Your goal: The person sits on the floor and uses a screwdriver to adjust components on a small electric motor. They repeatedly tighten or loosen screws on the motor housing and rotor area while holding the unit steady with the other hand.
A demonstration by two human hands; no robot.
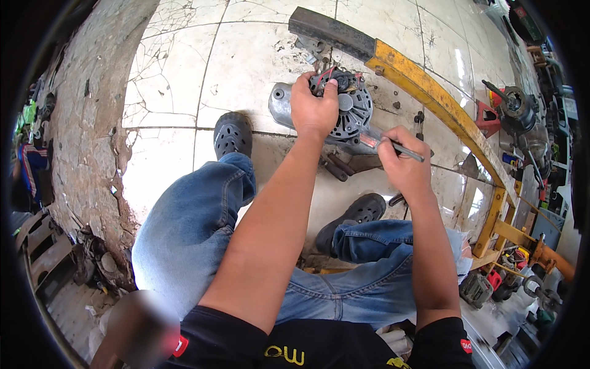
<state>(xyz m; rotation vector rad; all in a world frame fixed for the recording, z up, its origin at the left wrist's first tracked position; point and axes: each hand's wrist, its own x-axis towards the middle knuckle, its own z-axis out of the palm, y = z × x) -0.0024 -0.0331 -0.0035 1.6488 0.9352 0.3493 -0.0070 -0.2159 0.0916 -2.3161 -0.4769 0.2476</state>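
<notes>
A round metal alternator (355,111) with a slotted end cover and red wires stands on the tiled floor ahead of me. My left hand (314,109) grips its upper left side, thumb on top and fingers wrapped out of sight. To its left, touching or close to it, is a smooth silver metal housing (281,103). Held in my right hand (404,158) is a slim tool, apparently a flat paintbrush (370,140), with a dark handle and a pale, red-marked flat part. Its tip reaches the alternator's lower right edge; the contact point is hard to make out.
A yellow metal frame (430,89) with a dark end arches over the floor to the right. Dark bar-shaped tools (337,167) lie just below the alternator. A red stand (485,118) and greasy parts sit far right. My clogs (233,134) flank the work.
</notes>
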